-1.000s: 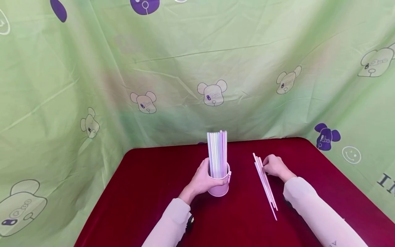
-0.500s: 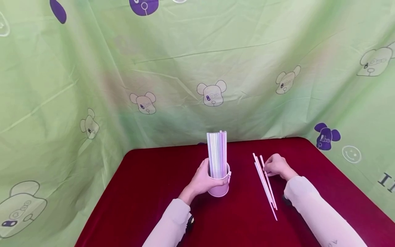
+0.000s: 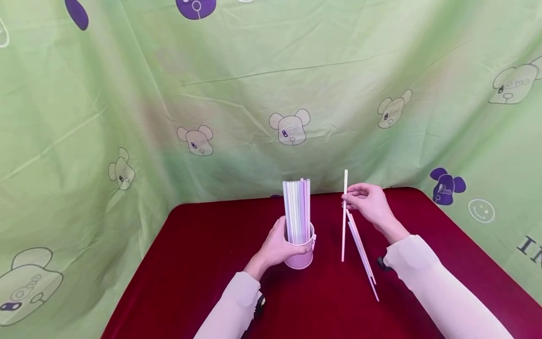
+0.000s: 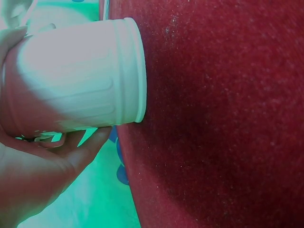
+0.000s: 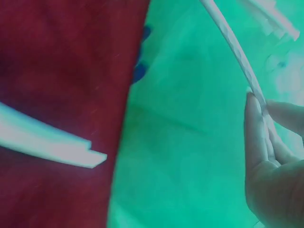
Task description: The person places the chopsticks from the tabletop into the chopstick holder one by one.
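A small pink pail point(image 3: 299, 262) stands on the table with a bundle of pastel straws point(image 3: 298, 212) upright inside it. My left hand point(image 3: 275, 246) grips the pail around its side, thumb across the front near the rim. In the left wrist view the pail point(image 4: 71, 80) shows its ribbed lower end, while the straws are hidden. To the right, my right hand point(image 3: 371, 205) pinches a single pale straw point(image 3: 343, 235) between thumb and fingers, holding it nearly vertical. Below that hand, a few loose straws point(image 3: 363, 252) lie slanted on the table; the right wrist view shows their ends point(image 5: 52, 142).
The table point(image 3: 211, 273) has a dark red cloth. A green curtain point(image 3: 237, 94) printed with bear heads hangs behind it and along both sides. The table's far edge runs just behind the pail and the right hand.
My right hand has lifted one straw from the loose group, moved up and left, and turned it upright. The left hand and pail have stayed in place.
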Demonstrator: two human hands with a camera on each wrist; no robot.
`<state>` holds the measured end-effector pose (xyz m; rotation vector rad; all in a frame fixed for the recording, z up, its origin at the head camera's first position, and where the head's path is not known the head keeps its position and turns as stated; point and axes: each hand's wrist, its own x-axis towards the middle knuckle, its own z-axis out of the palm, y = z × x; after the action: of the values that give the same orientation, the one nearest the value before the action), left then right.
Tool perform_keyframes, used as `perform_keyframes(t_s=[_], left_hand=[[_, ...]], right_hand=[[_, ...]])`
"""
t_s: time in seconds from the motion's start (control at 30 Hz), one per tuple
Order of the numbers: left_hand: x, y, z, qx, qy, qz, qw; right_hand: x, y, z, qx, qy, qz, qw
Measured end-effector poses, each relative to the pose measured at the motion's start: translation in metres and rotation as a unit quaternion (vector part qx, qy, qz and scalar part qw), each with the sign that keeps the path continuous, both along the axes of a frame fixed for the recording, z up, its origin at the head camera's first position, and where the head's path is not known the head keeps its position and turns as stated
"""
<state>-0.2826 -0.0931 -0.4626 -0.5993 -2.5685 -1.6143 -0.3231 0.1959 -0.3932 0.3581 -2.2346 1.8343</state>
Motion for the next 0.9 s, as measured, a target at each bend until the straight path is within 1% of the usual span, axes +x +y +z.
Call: perform_keyframes(t_s=[0.2,0.3,0.4,0.5,0.57,0.7,0.77,0.83,0.9], left_hand=[[-0.001,-0.001,-0.001,0.003,0.006,-0.003,1.0000],[-0.002,-0.001,-0.001,0.005,0.009,-0.003,0.9999],[-0.002,-0.002,-0.001,0.002,0.009,-0.002,1.0000],[-0.002,-0.002,0.000,0.001,0.011,-0.002,0.9999],[-0.002,-0.002,0.000,0.005,0.012,-0.003,0.9999],[-0.002,-0.003,-0.001,0.007,0.009,-0.007,0.9999],[-0.001,-0.002,-0.001,0.004,0.007,-0.010,0.9999],[-0.001,-0.002,-0.001,0.001,0.008,-0.011,0.9999],[-0.001,-0.002,0.000,0.002,0.009,-0.009,0.9999]], right_hand=[[0.010,-0.031,0.029,-0.022,0.064,-0.001,0.9977],[0.014,-0.044,0.041,-0.030,0.093,0.001,0.9952],[0.015,-0.056,0.049,-0.045,0.124,-0.003,0.9912],[0.017,-0.070,0.053,-0.051,0.153,-0.009,0.9870],[0.022,-0.079,0.055,-0.035,0.164,-0.013,0.9857],[0.036,-0.095,0.054,0.010,0.176,-0.012,0.9843],[0.041,-0.099,0.053,0.016,0.178,-0.012,0.9839],[0.041,-0.101,0.051,0.009,0.183,-0.015,0.9829],[0.035,-0.101,0.050,-0.008,0.192,-0.021,0.9811]])
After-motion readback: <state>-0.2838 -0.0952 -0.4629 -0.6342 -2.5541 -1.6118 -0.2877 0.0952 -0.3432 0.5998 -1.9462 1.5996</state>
